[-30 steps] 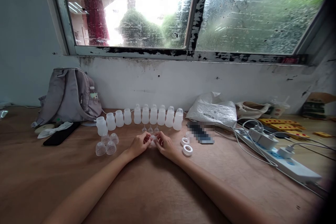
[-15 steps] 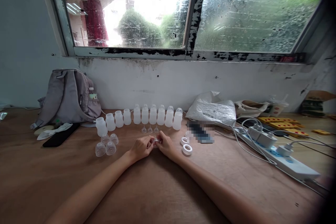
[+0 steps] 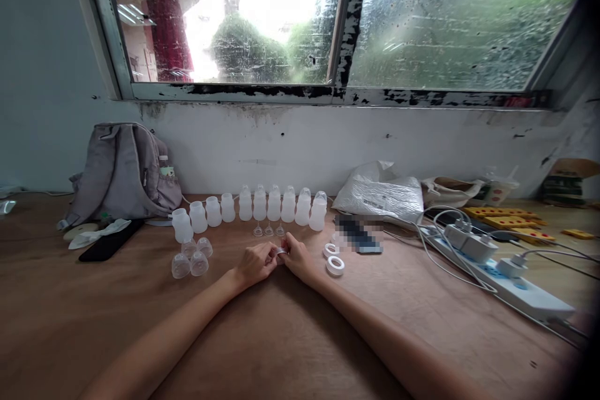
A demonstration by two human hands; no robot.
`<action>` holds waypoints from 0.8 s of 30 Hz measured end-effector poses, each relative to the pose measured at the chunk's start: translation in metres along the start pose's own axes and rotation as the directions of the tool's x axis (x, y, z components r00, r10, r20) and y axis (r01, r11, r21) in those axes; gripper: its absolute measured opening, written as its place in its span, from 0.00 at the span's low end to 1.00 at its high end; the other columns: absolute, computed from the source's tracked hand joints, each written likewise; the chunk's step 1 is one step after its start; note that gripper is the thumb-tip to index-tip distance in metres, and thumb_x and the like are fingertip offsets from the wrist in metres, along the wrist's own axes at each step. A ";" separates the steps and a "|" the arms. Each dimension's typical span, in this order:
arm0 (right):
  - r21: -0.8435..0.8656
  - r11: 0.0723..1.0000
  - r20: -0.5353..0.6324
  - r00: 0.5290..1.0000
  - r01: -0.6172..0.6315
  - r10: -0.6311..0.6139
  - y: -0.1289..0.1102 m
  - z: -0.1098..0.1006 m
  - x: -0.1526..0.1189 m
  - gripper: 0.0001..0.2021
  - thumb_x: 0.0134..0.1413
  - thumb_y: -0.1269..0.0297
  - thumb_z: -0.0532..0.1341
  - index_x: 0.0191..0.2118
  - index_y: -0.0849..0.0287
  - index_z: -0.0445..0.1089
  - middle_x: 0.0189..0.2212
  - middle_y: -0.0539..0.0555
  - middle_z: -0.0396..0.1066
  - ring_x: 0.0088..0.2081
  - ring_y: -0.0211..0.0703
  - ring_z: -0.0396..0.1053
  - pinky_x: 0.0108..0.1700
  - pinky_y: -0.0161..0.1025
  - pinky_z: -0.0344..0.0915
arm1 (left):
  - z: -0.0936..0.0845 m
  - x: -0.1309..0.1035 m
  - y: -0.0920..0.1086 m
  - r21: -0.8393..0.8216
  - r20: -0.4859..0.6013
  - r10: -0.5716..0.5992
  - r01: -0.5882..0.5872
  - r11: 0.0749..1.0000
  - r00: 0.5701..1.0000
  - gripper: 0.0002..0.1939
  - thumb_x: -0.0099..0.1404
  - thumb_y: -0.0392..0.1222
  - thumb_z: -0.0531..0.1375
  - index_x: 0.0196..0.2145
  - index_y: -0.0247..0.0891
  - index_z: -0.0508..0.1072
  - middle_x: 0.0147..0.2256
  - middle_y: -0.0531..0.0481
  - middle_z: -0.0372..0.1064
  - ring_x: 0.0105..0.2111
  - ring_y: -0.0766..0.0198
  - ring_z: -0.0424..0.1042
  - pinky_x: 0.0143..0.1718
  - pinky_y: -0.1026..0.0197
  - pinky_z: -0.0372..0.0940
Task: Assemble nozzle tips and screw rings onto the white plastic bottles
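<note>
Between both hands, just above the tabletop, is a white bottle collar ring (image 3: 281, 252). My left hand (image 3: 254, 264) pinches it from the left, and the fingers of my right hand (image 3: 298, 258) close on its right side. Whether a teat sits inside the ring is hidden by the fingers. Beyond the hands stand three clear bottle teats (image 3: 269, 231). Behind them runs a row of baby bottles with clear caps (image 3: 274, 205), continued leftward by several open-necked bottles (image 3: 199, 219). Loose clear caps (image 3: 199, 264) rest on the left. More white collar rings (image 3: 334, 266) lie to the right.
A grey backpack (image 3: 122, 175) leans at the back left, with a black flat case (image 3: 105, 249) before it. Toward the right are a silver bag (image 3: 379, 194), a partly blurred phone (image 3: 360, 237), and a white power strip (image 3: 529, 294) with trailing cables.
The hands stay together on the ring with only slight finger movement. The whole view has shifted very slightly; the objects on the table stay as they were.
</note>
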State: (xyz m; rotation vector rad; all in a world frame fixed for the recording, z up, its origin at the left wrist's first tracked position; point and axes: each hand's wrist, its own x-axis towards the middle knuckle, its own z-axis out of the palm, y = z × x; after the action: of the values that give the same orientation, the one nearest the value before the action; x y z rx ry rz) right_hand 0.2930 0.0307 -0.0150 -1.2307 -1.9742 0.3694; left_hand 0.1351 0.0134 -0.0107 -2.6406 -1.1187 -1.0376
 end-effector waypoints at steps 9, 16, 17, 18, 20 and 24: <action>-0.234 0.971 0.013 0.999 0.055 -0.053 -0.004 0.005 -0.006 0.04 0.45 0.71 0.52 0.30 0.57 0.56 0.24 0.49 0.64 0.25 0.37 0.60 0.25 0.31 0.48 | 0.006 -0.004 0.000 0.080 0.008 -0.082 0.081 0.993 0.997 0.05 0.55 0.35 0.53 0.33 0.38 0.64 0.27 0.52 0.69 0.27 0.65 0.70 0.28 0.67 0.61; 0.052 0.989 0.029 0.990 0.137 -0.139 -0.011 -0.002 -0.007 0.06 0.47 0.64 0.55 0.33 0.57 0.59 0.28 0.50 0.66 0.24 0.36 0.62 0.27 0.32 0.55 | 0.006 -0.005 -0.009 0.114 -0.017 -0.190 0.190 0.975 0.982 0.06 0.57 0.36 0.52 0.36 0.38 0.61 0.29 0.50 0.69 0.29 0.63 0.70 0.27 0.66 0.61; 0.170 0.979 0.039 0.992 0.111 -0.119 -0.011 -0.004 -0.006 0.08 0.48 0.62 0.55 0.35 0.57 0.60 0.27 0.50 0.66 0.23 0.35 0.62 0.27 0.32 0.56 | 0.005 -0.005 -0.011 0.109 -0.023 -0.200 0.201 0.973 0.980 0.07 0.58 0.35 0.51 0.37 0.38 0.61 0.30 0.50 0.69 0.29 0.63 0.70 0.27 0.66 0.62; 0.291 0.955 0.053 0.995 0.060 -0.079 -0.010 -0.006 -0.005 0.10 0.49 0.59 0.54 0.37 0.57 0.60 0.27 0.49 0.66 0.22 0.34 0.61 0.26 0.32 0.57 | 0.005 -0.005 -0.012 0.103 -0.028 -0.207 0.209 0.972 0.978 0.07 0.58 0.35 0.51 0.37 0.38 0.60 0.30 0.50 0.68 0.29 0.63 0.70 0.28 0.65 0.62; 0.497 0.864 0.098 0.995 -0.075 0.029 -0.008 -0.009 -0.001 0.14 0.51 0.56 0.52 0.42 0.56 0.58 0.26 0.48 0.66 0.19 0.34 0.61 0.23 0.32 0.58 | 0.004 -0.005 -0.013 0.089 -0.023 -0.205 0.206 0.975 0.979 0.07 0.59 0.34 0.49 0.37 0.38 0.59 0.30 0.50 0.67 0.29 0.64 0.69 0.29 0.65 0.62; 0.630 0.748 0.197 0.975 -0.208 0.105 0.001 -0.007 0.004 0.15 0.47 0.53 0.55 0.36 0.60 0.64 0.20 0.46 0.63 0.17 0.33 0.59 0.20 0.32 0.56 | 0.003 -0.004 -0.012 0.060 0.036 -0.132 0.129 0.990 0.991 0.06 0.60 0.34 0.49 0.35 0.38 0.61 0.30 0.50 0.66 0.31 0.64 0.69 0.32 0.64 0.63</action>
State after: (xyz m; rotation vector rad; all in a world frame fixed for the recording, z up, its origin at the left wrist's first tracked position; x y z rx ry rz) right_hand 0.2973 0.0338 -0.0093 -0.9188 -1.6288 1.1604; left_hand 0.1267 0.0205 -0.0181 -2.5840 -1.3252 -0.9613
